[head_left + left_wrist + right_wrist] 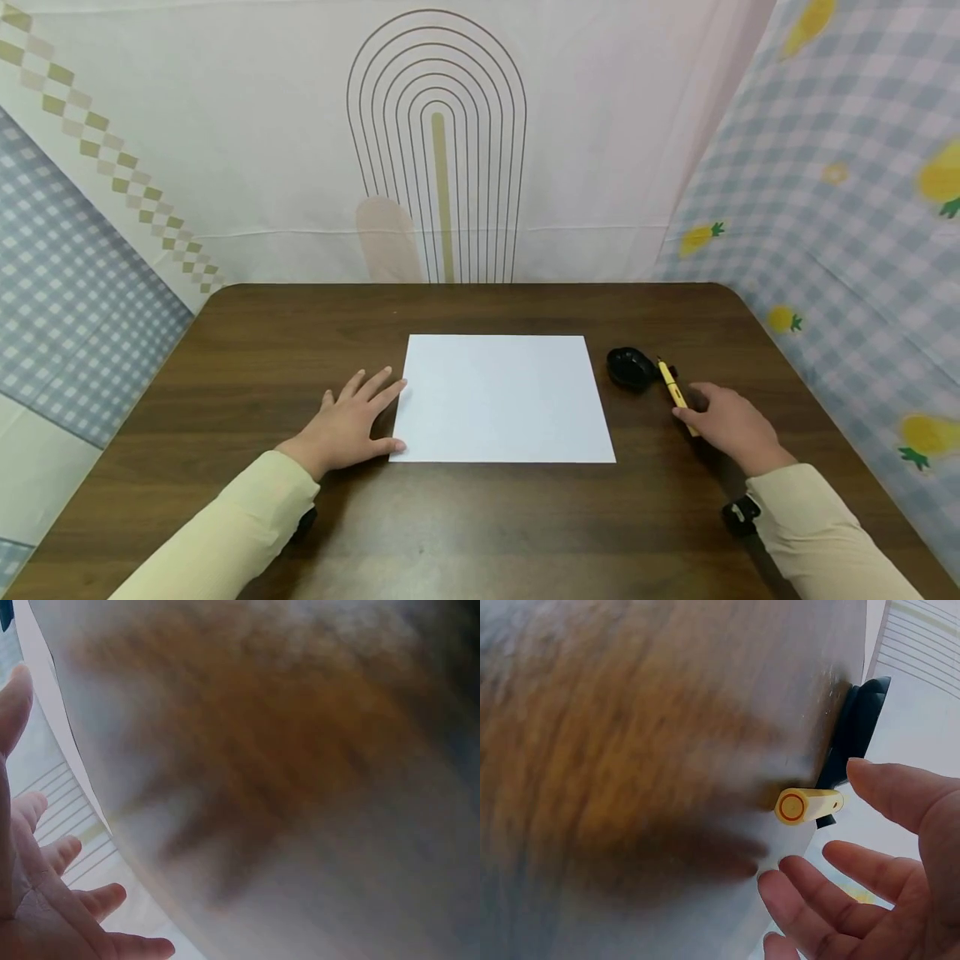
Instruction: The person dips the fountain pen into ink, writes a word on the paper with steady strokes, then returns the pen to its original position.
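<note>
A blank sheet of white paper [502, 398] lies on the brown wooden table. My left hand [351, 423] spreads its fingers at the sheet's left edge, with the thumb and index fingertips at its border. In the left wrist view those fingers [97, 901] are extended and apart. To the right, a yellow pen [677, 396] leans with its far end on the handle of a small black dish [631, 368]. My right hand [731, 423] is beside the pen. The right wrist view has the pen [810, 806] between the thumb and the fingers, which stand apart from it.
The brown table [480, 533] extends around the sheet, its back edge against a white cloth [262, 150] printed with arches. Blue checked cloth [840, 208] with pineapples hangs on the right. Both wrists wear a black device [741, 514] at the cuff.
</note>
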Demonstrator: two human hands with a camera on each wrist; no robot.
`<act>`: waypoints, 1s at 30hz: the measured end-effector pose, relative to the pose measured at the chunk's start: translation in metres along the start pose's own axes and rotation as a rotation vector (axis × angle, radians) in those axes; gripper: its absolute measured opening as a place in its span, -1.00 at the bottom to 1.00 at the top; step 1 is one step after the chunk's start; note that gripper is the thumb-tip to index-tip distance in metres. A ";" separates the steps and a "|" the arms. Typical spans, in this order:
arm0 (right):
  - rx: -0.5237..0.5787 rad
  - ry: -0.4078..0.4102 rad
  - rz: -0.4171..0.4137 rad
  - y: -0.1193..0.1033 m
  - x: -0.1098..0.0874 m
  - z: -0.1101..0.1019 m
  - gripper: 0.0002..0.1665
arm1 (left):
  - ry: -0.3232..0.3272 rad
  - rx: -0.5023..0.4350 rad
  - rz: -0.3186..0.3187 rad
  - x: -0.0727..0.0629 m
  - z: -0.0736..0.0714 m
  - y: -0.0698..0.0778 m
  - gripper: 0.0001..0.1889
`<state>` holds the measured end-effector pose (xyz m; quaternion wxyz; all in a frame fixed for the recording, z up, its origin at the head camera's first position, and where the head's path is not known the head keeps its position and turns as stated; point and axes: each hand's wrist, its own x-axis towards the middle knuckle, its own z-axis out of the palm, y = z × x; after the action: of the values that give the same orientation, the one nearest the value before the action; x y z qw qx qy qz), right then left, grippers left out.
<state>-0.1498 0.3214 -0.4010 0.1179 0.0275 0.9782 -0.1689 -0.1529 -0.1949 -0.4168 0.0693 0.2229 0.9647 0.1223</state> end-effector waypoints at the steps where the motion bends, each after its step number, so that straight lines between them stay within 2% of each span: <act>1: 0.007 -0.002 0.003 0.000 0.000 0.000 -0.17 | -0.005 -0.002 -0.001 0.000 0.000 0.000 -0.09; 8: 0.071 -0.007 0.025 0.004 0.001 -0.001 -0.27 | -0.049 -0.001 -0.001 0.002 0.000 -0.002 -0.10; 18: 0.136 -0.035 0.055 0.004 0.002 -0.001 -0.32 | -0.106 -0.029 -0.004 0.003 -0.003 0.002 -0.14; 30: 0.147 -0.021 0.055 0.003 0.004 0.003 -0.45 | -0.137 -0.022 0.010 0.003 -0.003 0.001 -0.21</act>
<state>-0.1525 0.3232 -0.4060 0.1304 0.0610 0.9608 -0.2371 -0.1556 -0.1932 -0.4143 0.1369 0.2345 0.9552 0.1176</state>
